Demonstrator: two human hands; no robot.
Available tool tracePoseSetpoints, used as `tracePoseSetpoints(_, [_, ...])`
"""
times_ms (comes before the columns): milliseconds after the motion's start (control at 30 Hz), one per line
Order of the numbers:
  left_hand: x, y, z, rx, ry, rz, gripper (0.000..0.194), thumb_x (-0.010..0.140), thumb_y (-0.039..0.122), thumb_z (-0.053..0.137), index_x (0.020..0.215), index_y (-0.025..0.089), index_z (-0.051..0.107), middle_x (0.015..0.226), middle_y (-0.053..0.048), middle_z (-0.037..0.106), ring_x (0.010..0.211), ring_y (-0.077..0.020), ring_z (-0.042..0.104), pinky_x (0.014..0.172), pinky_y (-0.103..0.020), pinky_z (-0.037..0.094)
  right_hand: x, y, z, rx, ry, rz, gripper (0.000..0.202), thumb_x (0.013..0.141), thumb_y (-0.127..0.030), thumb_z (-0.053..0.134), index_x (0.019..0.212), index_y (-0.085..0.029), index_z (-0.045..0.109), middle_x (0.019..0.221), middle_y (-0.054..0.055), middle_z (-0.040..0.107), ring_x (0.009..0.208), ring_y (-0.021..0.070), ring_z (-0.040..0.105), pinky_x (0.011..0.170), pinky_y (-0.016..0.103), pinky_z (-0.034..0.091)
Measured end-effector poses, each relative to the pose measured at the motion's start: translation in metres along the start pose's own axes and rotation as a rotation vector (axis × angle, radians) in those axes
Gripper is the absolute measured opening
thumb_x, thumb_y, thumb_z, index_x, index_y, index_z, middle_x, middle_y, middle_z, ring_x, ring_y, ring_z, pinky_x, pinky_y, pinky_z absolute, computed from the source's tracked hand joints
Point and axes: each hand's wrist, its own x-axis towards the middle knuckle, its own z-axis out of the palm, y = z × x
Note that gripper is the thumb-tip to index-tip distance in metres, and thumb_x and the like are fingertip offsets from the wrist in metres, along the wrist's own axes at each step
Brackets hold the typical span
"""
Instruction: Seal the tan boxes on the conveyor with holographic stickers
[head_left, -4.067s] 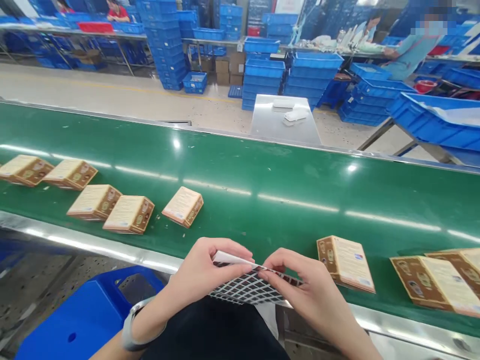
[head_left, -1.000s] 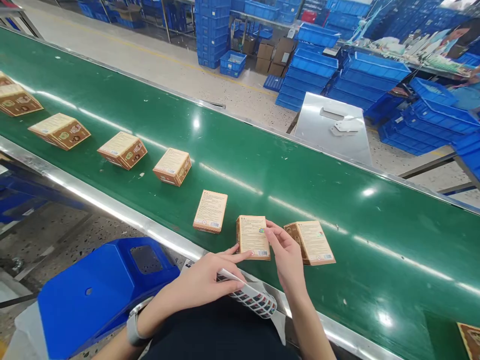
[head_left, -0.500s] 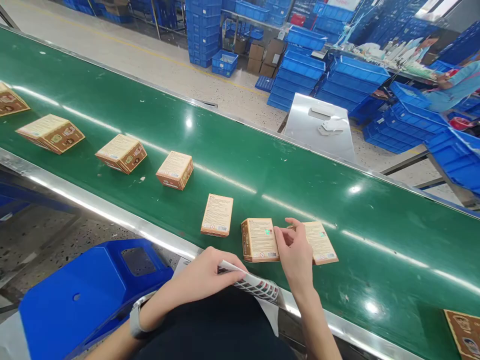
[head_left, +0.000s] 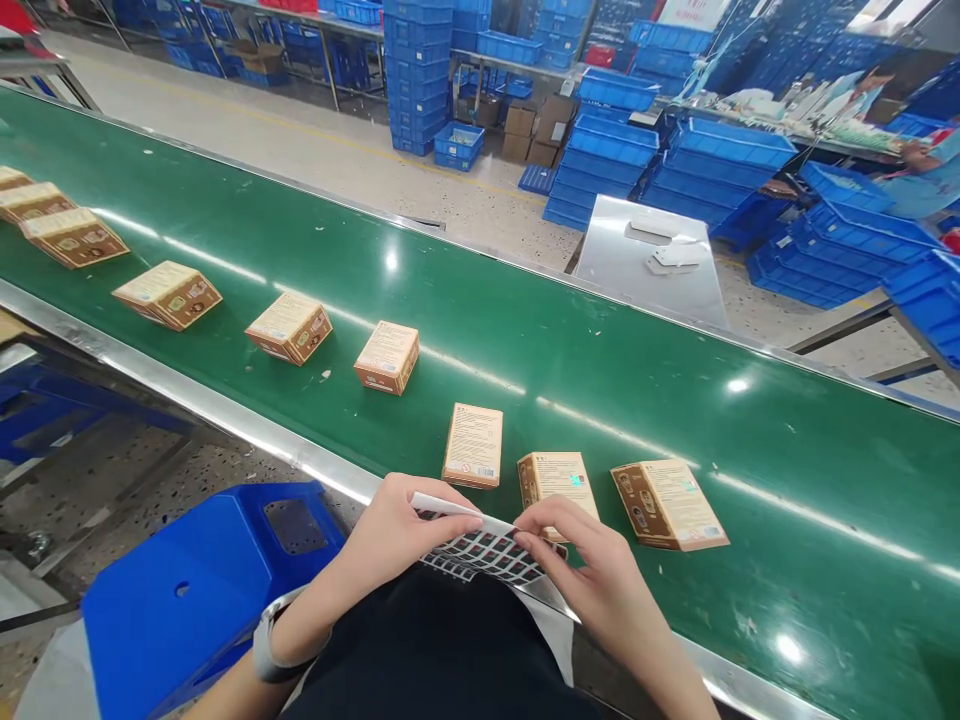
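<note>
A sheet of small dark stickers (head_left: pixel 487 548) is held near the belt's front edge. My left hand (head_left: pixel 412 525) pinches its upper left part between thumb and fingers. At the sheet's right part, the thumb and forefinger of my right hand (head_left: pixel 581 550) are pressed together. Just beyond, a box with a small shiny sticker (head_left: pixel 559 475) is partly hidden by my right hand. To its right lies another box with a shiny sticker (head_left: pixel 679 500). A box without a visible shiny sticker (head_left: pixel 474 445) lies to the left.
Several more boxes (head_left: pixel 386 355) form a row leftward on the green conveyor belt (head_left: pixel 525 320). A blue plastic stool (head_left: pixel 180 590) is at the lower left. Beyond the belt are a metal table (head_left: pixel 649 265), stacked blue crates (head_left: pixel 600 165) and a person's arm (head_left: pixel 922 160).
My right hand has left the boxes and come back to the sticker sheet. The sheet is now spread wider between my hands. The boxes on the left have shifted rightward in view.
</note>
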Motion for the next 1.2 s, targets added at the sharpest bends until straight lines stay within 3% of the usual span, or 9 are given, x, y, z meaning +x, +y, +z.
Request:
tracePoseSetpoints(200, [0.002, 0.002, 0.004, 0.008, 0.088, -0.018, 0.018, 0.077, 0.033, 0.074, 0.075, 0.016, 0.08, 0.07, -0.003, 0.076, 0.067, -0.0169, 0.064, 0.058, -0.022, 0.043, 0.0, 0.008, 0.012, -0.406, 0.319, -0.34, 0.025, 0.089, -0.005, 0.064, 0.107, -0.022, 0.065, 0.097, 0.004, 0.075, 0.093, 0.0209, 0.068, 0.096, 0.042, 0.04])
tracePoseSetpoints(300, [0.005, -0.001, 0.002, 0.027, 0.106, -0.029, 0.021, 0.078, 0.036, 0.074, 0.076, 0.016, 0.08, 0.071, -0.004, 0.076, 0.066, -0.0181, 0.065, 0.057, -0.023, 0.043, -0.003, 0.014, 0.019, -0.419, 0.352, -0.356, 0.027, 0.087, -0.003, 0.065, 0.106, -0.023, 0.066, 0.11, 0.006, 0.074, 0.11, 0.0253, 0.065, 0.103, 0.046, 0.035])
tracePoseSetpoints(400, [0.007, -0.006, -0.005, 0.069, 0.088, -0.03, 0.023, 0.08, 0.038, 0.072, 0.078, 0.016, 0.079, 0.071, -0.005, 0.076, 0.069, -0.0212, 0.068, 0.059, -0.026, 0.047, -0.004, 0.019, 0.022, -0.109, 0.349, -0.148, 0.012, 0.089, -0.013, 0.064, 0.092, -0.024, 0.066, 0.118, 0.005, 0.07, 0.116, 0.025, 0.061, 0.1, 0.043, 0.042])
tracePoseSetpoints(500, [0.01, -0.011, -0.012, 0.115, -0.063, 0.06, 0.015, 0.08, 0.034, 0.073, 0.08, 0.02, 0.08, 0.093, -0.007, 0.08, 0.105, -0.0301, 0.069, 0.086, -0.035, 0.054, 0.003, 0.028, 0.025, 0.328, 0.432, 0.27, 0.011, 0.093, -0.032, 0.06, 0.086, -0.025, 0.063, 0.127, 0.006, 0.066, 0.12, 0.0253, 0.06, 0.098, 0.042, 0.046])
tracePoseSetpoints(600, [0.017, -0.015, -0.011, 0.177, -0.288, 0.19, 0.007, 0.076, 0.029, 0.077, 0.079, 0.024, 0.081, 0.131, -0.006, 0.068, 0.143, -0.0323, 0.04, 0.114, -0.044, 0.037, 0.018, 0.04, 0.031, 0.568, 0.491, 0.527, 0.024, 0.09, -0.048, 0.061, 0.091, -0.024, 0.062, 0.135, 0.008, 0.061, 0.122, 0.0264, 0.058, 0.103, 0.043, 0.044])
tracePoseSetpoints(667, [0.023, -0.018, -0.005, 0.2, -0.37, 0.212, 0.007, 0.075, 0.029, 0.079, 0.08, 0.024, 0.081, 0.143, -0.006, 0.057, 0.148, -0.0317, 0.03, 0.118, -0.046, 0.032, 0.027, 0.047, 0.036, 0.59, 0.521, 0.57, 0.031, 0.088, -0.053, 0.061, 0.092, -0.022, 0.062, 0.139, 0.009, 0.057, 0.123, 0.0266, 0.057, 0.104, 0.043, 0.043])
tracePoseSetpoints(733, [0.026, -0.02, 0.003, 0.196, -0.4, 0.214, 0.007, 0.074, 0.028, 0.08, 0.08, 0.024, 0.081, 0.147, -0.007, 0.051, 0.148, -0.0315, 0.03, 0.118, -0.046, 0.033, 0.032, 0.053, 0.04, 0.551, 0.563, 0.577, 0.034, 0.087, -0.056, 0.059, 0.091, -0.022, 0.06, 0.141, 0.01, 0.055, 0.122, 0.0266, 0.057, 0.102, 0.042, 0.044])
tracePoseSetpoints(967, [0.027, -0.023, 0.024, 0.197, -0.383, 0.271, 0.008, 0.077, 0.02, 0.077, 0.081, 0.027, 0.08, 0.144, -0.005, 0.055, 0.148, -0.0272, 0.032, 0.116, -0.048, 0.036, 0.023, 0.068, 0.039, 0.38, 0.61, 0.579, 0.036, 0.09, -0.056, 0.054, 0.094, -0.02, 0.056, 0.135, 0.015, 0.058, 0.111, 0.0257, 0.062, 0.087, 0.04, 0.052])
tracePoseSetpoints(1200, [0.03, -0.023, 0.037, 0.225, -0.411, 0.306, 0.01, 0.076, 0.019, 0.078, 0.081, 0.028, 0.08, 0.145, -0.003, 0.054, 0.147, -0.0293, 0.033, 0.114, -0.048, 0.04, 0.015, 0.073, 0.033, 0.102, 0.663, 0.512, 0.027, 0.092, -0.047, 0.054, 0.091, -0.02, 0.052, 0.125, 0.017, 0.057, 0.114, 0.0279, 0.06, 0.088, 0.043, 0.051])
